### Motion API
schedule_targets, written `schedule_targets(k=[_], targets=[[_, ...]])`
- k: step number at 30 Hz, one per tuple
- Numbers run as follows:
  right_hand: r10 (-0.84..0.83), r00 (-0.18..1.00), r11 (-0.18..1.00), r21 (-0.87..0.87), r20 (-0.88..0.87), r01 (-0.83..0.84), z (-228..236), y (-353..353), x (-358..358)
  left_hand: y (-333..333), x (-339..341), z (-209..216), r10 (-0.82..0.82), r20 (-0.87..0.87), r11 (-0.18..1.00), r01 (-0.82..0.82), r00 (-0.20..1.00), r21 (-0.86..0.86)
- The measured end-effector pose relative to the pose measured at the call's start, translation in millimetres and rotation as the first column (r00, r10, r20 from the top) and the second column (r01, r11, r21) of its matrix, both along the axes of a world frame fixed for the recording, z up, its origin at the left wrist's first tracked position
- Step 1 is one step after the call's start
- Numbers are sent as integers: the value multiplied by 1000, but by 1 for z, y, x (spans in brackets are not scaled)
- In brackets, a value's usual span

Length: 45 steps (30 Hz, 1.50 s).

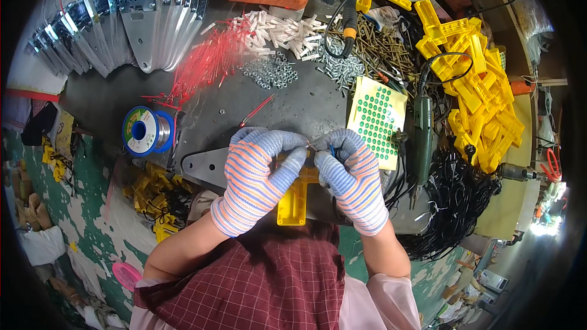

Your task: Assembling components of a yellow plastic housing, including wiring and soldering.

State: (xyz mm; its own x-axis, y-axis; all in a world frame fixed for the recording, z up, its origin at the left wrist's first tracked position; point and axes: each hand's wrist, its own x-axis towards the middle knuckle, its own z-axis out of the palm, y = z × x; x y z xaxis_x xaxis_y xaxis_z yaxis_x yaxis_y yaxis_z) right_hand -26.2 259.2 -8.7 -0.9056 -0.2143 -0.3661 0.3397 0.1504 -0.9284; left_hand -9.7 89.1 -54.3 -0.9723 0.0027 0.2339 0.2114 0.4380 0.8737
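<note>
Both my hands wear knitted gloves with blue and orange stripes, and their fingertips meet at the near edge of the table. My left hand is closed in a pinch on a thin wire end, mostly hidden by the fingers. Opposite it, my right hand pinches a thin wire too; a short blue piece shows between its fingers. Just below the fingertips lies an open yellow plastic housing, its far part covered by my hands. A flat metal bracket with holes rests beside my left hand.
Beyond my hands lie red wires, white sleeves, nuts and screws. A solder spool stands left. A green sticker sheet, a green-handled tool, yellow housings and black cables crowd the right.
</note>
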Motion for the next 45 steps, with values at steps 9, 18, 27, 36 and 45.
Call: schedule_targets(k=[9, 18, 27, 36, 45], targets=[[3, 995, 999, 35, -98, 0, -9, 0, 2, 2, 0, -3, 37, -15, 999, -37, 999, 35], [73, 972, 982, 185, -224, -31, -7, -1, -1, 1, -1, -1, 6, -154, 992, -25, 988, -126], [214, 922, 942, 317, -323, -108, 1, 5, -3, -6, -6, 11, -92, -248, 957, 16, 964, -290], [590, 444, 732, 679, -674, 59, -15, 12, -9, -11, -12, 14, -152, 36, 988, 152, 988, 9], [574, 748, 808, 379, -333, -451, 12, 14, -38, -10, -13, 8, -169, -364, 945, 46, 916, -325]])
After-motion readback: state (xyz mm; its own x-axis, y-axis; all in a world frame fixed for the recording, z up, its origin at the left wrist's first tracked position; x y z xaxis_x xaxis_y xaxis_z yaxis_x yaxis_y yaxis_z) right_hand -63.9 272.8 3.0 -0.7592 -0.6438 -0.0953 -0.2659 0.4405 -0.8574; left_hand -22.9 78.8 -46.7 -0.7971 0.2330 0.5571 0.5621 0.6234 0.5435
